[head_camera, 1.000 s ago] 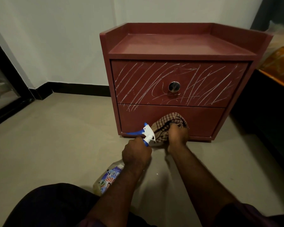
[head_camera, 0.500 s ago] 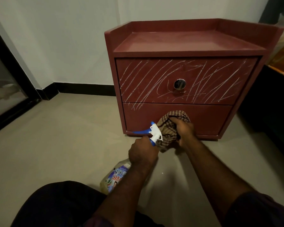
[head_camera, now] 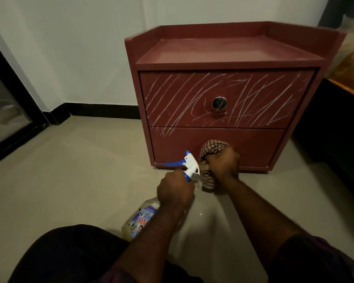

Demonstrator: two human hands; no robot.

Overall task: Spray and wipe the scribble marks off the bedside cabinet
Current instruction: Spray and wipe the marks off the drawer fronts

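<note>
Left hand (head_camera: 175, 190): I see it gripping the spray bottle (head_camera: 189, 165) neck, ready
Right hand (head_camera: 223, 164): bunches checked cloth (head_camera: 212, 147) against lower drawer (head_camera: 253, 146) for wiping
Scribble marks (head_camera: 192, 94): bedside cabinet (head_camera: 223, 64) upper drawer, 12 o'clock of cloth

The person wore dark purplish sleeves (head_camera: 323, 260) that ended above bare forearms (head_camera: 260, 213), and dark trousers (head_camera: 70, 254) covered the knee.

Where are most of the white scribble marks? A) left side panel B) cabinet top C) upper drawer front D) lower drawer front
C: the scribble marks cover the upper drawer front, while the lower drawer front shows only a few near its top left corner.
</note>
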